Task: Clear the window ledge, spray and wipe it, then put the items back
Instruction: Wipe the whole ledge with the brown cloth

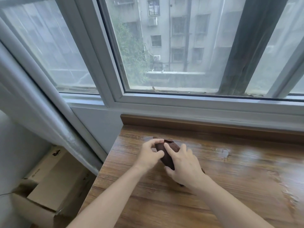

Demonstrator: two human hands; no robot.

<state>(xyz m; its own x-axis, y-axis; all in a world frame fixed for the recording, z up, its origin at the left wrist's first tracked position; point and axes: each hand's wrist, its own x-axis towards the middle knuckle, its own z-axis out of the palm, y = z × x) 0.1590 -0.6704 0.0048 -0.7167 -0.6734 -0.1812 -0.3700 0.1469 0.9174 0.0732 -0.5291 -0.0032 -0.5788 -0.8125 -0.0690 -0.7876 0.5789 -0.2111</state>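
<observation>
A dark brown cloth [167,153] lies bunched on the wooden window ledge [230,186], near its left end. My left hand [150,154] pinches the cloth's left edge with thumb and fingers. My right hand [184,167] grips the cloth from the right, index finger stretched over its top and thumb under its near end. Much of the cloth is hidden under both hands. Wet patches [222,153] shine on the wood to the right of the cloth and just behind it.
A raised wooden lip [197,123] runs along the back of the ledge under the white window frame [181,99]. Cardboard boxes [49,183] sit on the floor at the lower left, beside a grey pipe [32,102]. No other items stand on the ledge.
</observation>
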